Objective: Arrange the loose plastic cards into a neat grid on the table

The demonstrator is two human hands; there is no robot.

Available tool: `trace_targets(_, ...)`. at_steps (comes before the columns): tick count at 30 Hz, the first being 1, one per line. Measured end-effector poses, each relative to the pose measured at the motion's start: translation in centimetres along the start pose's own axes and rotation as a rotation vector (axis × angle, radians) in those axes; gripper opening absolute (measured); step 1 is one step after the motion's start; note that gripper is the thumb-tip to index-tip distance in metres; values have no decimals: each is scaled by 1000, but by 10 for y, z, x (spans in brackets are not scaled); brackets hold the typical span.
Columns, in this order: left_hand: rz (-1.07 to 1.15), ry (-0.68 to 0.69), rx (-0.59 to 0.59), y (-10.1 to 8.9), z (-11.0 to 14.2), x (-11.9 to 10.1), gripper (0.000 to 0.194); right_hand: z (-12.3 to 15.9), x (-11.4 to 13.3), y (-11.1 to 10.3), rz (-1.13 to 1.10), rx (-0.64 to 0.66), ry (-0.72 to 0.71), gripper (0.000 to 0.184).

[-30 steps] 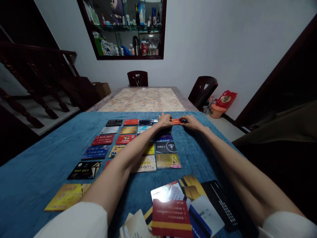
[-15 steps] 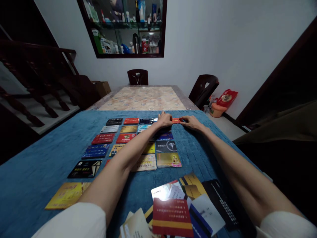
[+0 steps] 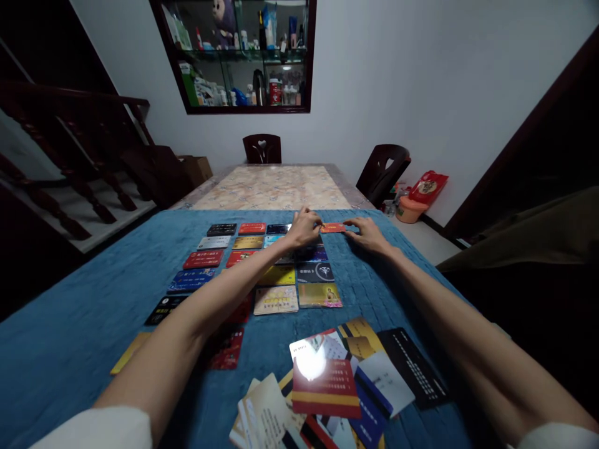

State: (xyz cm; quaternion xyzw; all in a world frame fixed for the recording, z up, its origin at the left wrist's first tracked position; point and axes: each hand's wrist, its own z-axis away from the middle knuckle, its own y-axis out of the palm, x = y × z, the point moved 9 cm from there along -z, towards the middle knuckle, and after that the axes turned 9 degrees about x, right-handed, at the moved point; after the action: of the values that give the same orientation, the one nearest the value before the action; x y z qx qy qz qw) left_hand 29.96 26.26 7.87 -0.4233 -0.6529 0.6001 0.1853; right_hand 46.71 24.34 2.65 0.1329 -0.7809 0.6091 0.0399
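A red card (image 3: 334,228) lies flat at the right end of the far row. My left hand (image 3: 305,227) is at its left end, with bent fingers and fingertips close to the edge; whether they touch is hard to see. On the other side, my right hand (image 3: 369,235) has its thumb and forefinger apart at the card's right edge. Rows of cards in several colours run toward me, among them a gold card (image 3: 320,295), a grey card (image 3: 315,272) and a pale card (image 3: 276,300). My left forearm covers part of these rows.
A loose heap of overlapping cards, topped by a dark red card (image 3: 326,388), lies close in front of me, with a black card (image 3: 412,368) at its right. Blue cloth (image 3: 374,299) covers this part of the table. Chairs (image 3: 384,168) stand at the far end.
My left hand has eased back from the red card, baring more of its left part. My right thumb and forefinger have spread wider. The view has shifted slightly.
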Motion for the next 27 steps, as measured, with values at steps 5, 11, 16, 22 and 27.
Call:
trace_targets(5, 18, 89, -43, -7, 39, -25, 20, 30, 16, -19, -23, -55, 1, 31)
trace_targets(11, 39, 244, -27, -5, 111, -70, 16, 72, 48, -25, -55, -64, -63, 24)
trace_targets(16, 102, 318, -18, -7, 177, -101, 18, 103, 86, -25, -153, -55, -190, 21)
trace_targets(22, 185, 307, -38, -13, 237, -111, 20, 135, 137, -28, -192, -7, -299, 21)
trace_targets(27, 225, 234, -27, -10, 262, -97, 22, 161, 172, -32, -208, 17, -357, 20)
